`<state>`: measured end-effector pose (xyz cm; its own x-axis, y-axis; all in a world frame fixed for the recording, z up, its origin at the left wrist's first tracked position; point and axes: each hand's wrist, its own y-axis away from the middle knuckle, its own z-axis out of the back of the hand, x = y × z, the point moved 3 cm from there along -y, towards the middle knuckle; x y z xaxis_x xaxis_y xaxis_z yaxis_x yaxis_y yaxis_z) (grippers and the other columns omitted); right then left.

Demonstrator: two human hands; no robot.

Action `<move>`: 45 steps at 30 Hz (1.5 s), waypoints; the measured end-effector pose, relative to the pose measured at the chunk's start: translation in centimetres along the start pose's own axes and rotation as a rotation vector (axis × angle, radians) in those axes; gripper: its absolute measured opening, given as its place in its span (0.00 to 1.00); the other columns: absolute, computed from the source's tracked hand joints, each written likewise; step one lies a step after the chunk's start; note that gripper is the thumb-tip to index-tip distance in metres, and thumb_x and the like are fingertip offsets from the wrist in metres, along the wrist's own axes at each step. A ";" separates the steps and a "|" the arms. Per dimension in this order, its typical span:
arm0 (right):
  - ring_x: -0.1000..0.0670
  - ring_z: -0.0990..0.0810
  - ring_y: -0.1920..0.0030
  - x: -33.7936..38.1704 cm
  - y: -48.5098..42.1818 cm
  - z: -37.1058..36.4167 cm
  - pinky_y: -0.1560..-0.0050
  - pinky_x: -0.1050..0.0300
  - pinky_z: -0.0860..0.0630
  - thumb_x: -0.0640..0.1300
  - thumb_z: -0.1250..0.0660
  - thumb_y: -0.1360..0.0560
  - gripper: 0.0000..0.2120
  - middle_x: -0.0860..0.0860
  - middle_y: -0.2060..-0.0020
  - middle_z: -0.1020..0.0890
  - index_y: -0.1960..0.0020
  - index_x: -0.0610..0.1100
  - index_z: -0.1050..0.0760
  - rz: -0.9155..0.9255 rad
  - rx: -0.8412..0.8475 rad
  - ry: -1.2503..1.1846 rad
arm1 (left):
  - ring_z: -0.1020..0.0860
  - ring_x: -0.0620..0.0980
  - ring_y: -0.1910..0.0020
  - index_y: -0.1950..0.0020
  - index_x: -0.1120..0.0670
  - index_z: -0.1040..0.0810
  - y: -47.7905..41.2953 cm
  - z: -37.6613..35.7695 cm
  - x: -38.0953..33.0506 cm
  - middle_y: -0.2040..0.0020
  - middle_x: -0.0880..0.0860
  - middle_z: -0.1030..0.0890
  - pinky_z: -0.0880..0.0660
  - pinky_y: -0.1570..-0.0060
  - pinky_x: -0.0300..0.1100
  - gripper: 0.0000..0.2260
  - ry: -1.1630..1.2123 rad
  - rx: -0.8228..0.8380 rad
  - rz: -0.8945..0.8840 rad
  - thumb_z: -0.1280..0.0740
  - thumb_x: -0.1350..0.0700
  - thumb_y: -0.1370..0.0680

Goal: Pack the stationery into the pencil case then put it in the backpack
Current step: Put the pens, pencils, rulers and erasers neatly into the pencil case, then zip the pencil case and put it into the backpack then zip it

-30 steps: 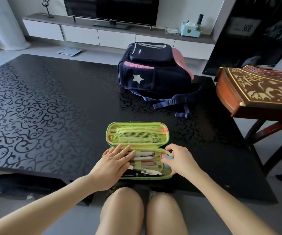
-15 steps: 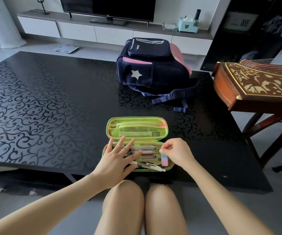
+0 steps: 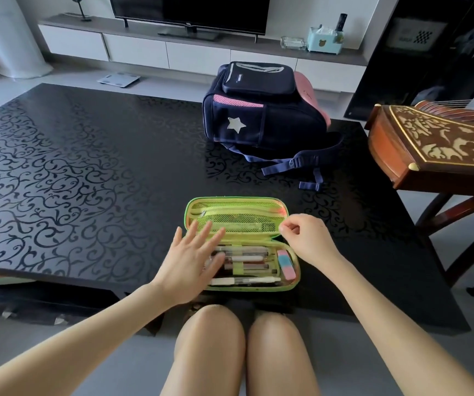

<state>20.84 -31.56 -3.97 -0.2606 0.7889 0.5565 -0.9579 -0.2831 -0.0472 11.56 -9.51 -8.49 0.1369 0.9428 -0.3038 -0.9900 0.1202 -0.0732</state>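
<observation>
Near edge of the table, head view: the pencil case [image 3: 241,244] is seen lying open on the black patterned table [image 3: 73,172], just in front of the person's knees.
Pencil case, build: a moulded shell with a green rim is shown; it is judged stiff and light, so it should hold its shape when lifted.
Lid: the mesh-pocketed lid [image 3: 235,215] is folded back flat on the far side of the case.
Contents: several pens [image 3: 247,262] are held in rows under an elastic band, and a pink-and-blue eraser [image 3: 286,264] is laid at the right end of the case. These are judged loose enough to slide if the case is tipped while open.
Left hand: the left hand [image 3: 193,255] is spread flat with fingers apart, laid over the left end of the case; nothing is gripped.
Right hand: the right hand [image 3: 307,238] is loosely curled at the right corner of the lid; whether the zip pull or rim is pinched cannot be told.
Where to hold: the lid's far rim is judged best for closing, then the closed shell taken across its middle.
Backpack: the navy backpack [image 3: 261,112] is stood well beyond the case, with straps trailing towards it; whether its main opening is unzipped cannot be told.
Obstacles: bare table is seen between case and backpack. A carved wooden instrument [image 3: 441,147] is set to the right of the case, off the table's edge, clear of the path.
</observation>
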 end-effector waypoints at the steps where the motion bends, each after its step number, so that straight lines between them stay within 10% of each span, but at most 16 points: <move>1: 0.53 0.22 0.57 0.0 -0.7 0.2 0.55 0.59 0.27 0.43 0.37 0.24 0.08 0.50 0.55 0.19 0.48 0.43 0.21 -0.007 -0.047 0.005 | 0.54 0.54 0.24 0.25 0.45 0.49 -0.5 0.6 0.7 0.23 0.51 0.47 0.55 0.27 0.55 0.25 0.031 -0.055 0.059 0.56 0.39 0.21; 7: 0.43 0.29 0.35 -1.8 -6.5 -1.2 0.41 0.53 0.31 0.46 0.37 0.23 0.25 0.43 0.33 0.29 0.29 0.42 0.38 -0.364 0.006 -0.192 | 0.36 0.57 0.30 0.27 0.54 0.42 -5.5 2.5 5.4 0.28 0.57 0.34 0.37 0.35 0.48 0.23 0.376 -0.159 0.528 0.46 0.46 0.20; 11: 0.43 0.25 0.40 -2.4 -7.7 -1.9 0.40 0.50 0.28 0.39 0.32 0.27 0.26 0.41 0.37 0.25 0.30 0.39 0.34 -0.416 0.054 -0.335 | 0.31 0.53 0.34 0.28 0.52 0.38 -8.2 1.5 6.5 0.30 0.54 0.31 0.35 0.38 0.44 0.21 0.790 -0.034 0.704 0.41 0.50 0.21; 16: 0.41 0.22 0.50 -0.3 -8.1 0.2 0.50 0.50 0.25 0.32 0.38 0.27 0.12 0.41 0.49 0.21 0.47 0.39 0.21 -0.159 -0.086 -0.095 | 0.22 0.56 0.46 0.43 0.54 0.22 -9.6 3.5 6.0 0.45 0.57 0.20 0.22 0.47 0.50 0.22 0.729 -0.130 0.466 0.41 0.73 0.29; 24: 0.51 0.25 0.55 -0.2 0.9 2.3 0.54 0.58 0.26 0.28 0.35 0.33 0.13 0.52 0.54 0.27 0.56 0.44 0.28 0.215 -0.072 0.049 | 0.25 0.48 0.50 0.47 0.51 0.22 -2.4 6.2 2.8 0.49 0.48 0.24 0.29 0.51 0.37 0.19 0.324 -0.059 -0.031 0.30 0.68 0.34; 30: 0.48 0.27 0.48 -2.1 5.8 -0.8 0.51 0.57 0.27 0.32 0.34 0.31 0.15 0.49 0.46 0.27 0.45 0.40 0.28 0.266 0.043 0.347 | 0.24 0.53 0.43 0.42 0.53 0.22 2.3 2.8 0.8 0.43 0.51 0.23 0.25 0.44 0.42 0.19 0.090 -0.084 -0.202 0.26 0.61 0.33; 34: 0.41 0.30 0.36 0.7 4.5 -1.5 0.31 0.45 0.37 0.46 0.29 0.35 0.27 0.45 0.38 0.26 0.36 0.46 0.28 0.391 0.021 0.502 | 0.20 0.53 0.49 0.47 0.53 0.19 3.0 2.7 0.3 0.46 0.50 0.19 0.20 0.52 0.46 0.20 0.021 -0.135 -0.260 0.22 0.62 0.37; 38: 0.43 0.46 0.25 2.6 3.0 -4.6 0.26 0.48 0.52 0.60 0.37 0.27 0.33 0.42 0.25 0.42 0.26 0.54 0.44 0.451 0.184 0.511 | 0.25 0.42 0.43 0.45 0.47 0.21 1.3 3.6 3.2 0.42 0.41 0.23 0.29 0.41 0.40 0.15 0.482 -0.138 0.073 0.30 0.63 0.28; 45: 0.37 0.23 0.40 1.8 3.5 -6.0 0.42 0.42 0.24 0.59 0.25 0.38 0.36 0.35 0.39 0.24 0.34 0.46 0.28 0.553 0.031 0.676 | 0.23 0.47 0.47 0.40 0.48 0.23 -4.1 2.3 5.3 0.41 0.49 0.21 0.28 0.47 0.42 0.17 0.969 0.246 0.444 0.45 0.62 0.22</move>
<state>16.27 -27.91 -8.11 -0.7120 0.6856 -0.1516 -0.6718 -0.7280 -0.1369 16.22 -4.33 -7.61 -0.3732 0.2860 -0.8826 -0.9222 -0.0102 0.3867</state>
